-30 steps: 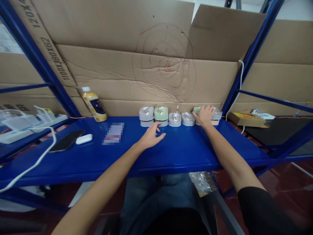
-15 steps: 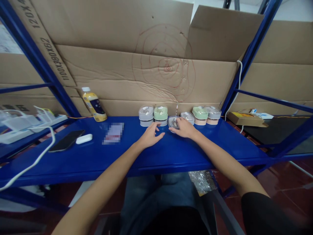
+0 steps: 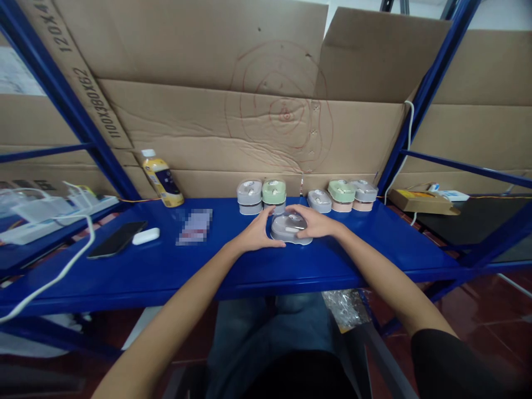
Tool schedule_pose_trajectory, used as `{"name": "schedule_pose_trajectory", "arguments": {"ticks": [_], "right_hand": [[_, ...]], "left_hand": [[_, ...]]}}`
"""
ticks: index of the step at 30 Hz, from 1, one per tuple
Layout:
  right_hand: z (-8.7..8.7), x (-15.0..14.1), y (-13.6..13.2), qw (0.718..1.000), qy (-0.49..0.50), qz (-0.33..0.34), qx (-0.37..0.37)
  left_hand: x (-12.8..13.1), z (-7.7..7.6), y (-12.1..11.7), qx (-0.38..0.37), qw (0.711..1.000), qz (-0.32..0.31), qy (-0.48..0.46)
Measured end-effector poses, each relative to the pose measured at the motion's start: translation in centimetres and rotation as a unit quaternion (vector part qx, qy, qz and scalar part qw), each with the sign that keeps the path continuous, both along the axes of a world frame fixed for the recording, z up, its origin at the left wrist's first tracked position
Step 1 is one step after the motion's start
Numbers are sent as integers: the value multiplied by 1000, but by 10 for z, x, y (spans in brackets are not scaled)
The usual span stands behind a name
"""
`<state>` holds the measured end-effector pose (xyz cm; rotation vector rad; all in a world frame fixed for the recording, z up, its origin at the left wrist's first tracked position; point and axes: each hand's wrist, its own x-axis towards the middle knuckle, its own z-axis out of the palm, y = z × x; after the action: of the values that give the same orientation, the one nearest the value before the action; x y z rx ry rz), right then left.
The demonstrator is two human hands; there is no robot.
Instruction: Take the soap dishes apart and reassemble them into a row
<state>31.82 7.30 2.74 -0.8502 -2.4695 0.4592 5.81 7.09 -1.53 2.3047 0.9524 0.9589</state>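
A grey lidded container [image 3: 287,226] with a clear plastic cover stands between my hands above the front-middle of the blue shelf. My right hand [image 3: 318,221] grips its right end, thumb in front and fingers over the back. Around the left end curls my left hand [image 3: 254,231], its thumb along the front lower edge and its fingers behind. Just beyond my left hand are a stacked grey container [image 3: 250,191] and a stacked green container [image 3: 274,191]. Right of my hands stands a single grey container [image 3: 320,200].
A green container [image 3: 341,190] and a grey one [image 3: 364,190] top pinkish ones at the back right. At left are a yellow bottle [image 3: 163,180], a blurred packet [image 3: 194,226], a black phone [image 3: 117,239] and a white case [image 3: 146,236]. Cardboard [image 3: 199,122] backs the shelf.
My right hand left the stacks at right, took a grey container from the row and brought it forward and left. My left hand has closed in around its left end.
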Motion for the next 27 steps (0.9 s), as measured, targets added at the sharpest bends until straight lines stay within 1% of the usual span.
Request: {"name": "schedule_pose_trajectory", "arguments": {"ticks": [2, 4, 6, 8, 11, 14, 17, 22, 24, 27], "right_hand": [[3, 5, 3, 999, 47, 15, -20], [6, 13, 5, 996, 79, 10, -47], [10, 24, 6, 992, 102, -7, -74], [12, 35, 7, 986, 131, -31, -98], [10, 46, 9, 974, 178, -67, -121], [6, 47, 12, 968, 198, -99, -115], [3, 45, 15, 967, 199, -127, -91], [4, 46, 16, 957, 220, -173, -70], [4, 48, 18, 952, 234, -184, -66], [2, 48, 20, 949, 243, -190, -61]], "left_hand": [[1, -1, 0, -1, 1000, -21, -3], [3, -1, -1, 3, 999, -34, -7], [5, -1, -3, 17, 999, -36, 4], [6, -1, -4, 36, 998, -41, 35], [9, -3, -7, 55, 994, -44, 85], [10, -4, -8, 66, 993, -28, 91], [9, -5, -6, 76, 993, 5, 88], [1, -4, 4, 77, 992, 65, 76], [-2, -5, 7, 75, 992, 69, 70], [-1, -7, 6, 79, 992, 57, 79]]}}
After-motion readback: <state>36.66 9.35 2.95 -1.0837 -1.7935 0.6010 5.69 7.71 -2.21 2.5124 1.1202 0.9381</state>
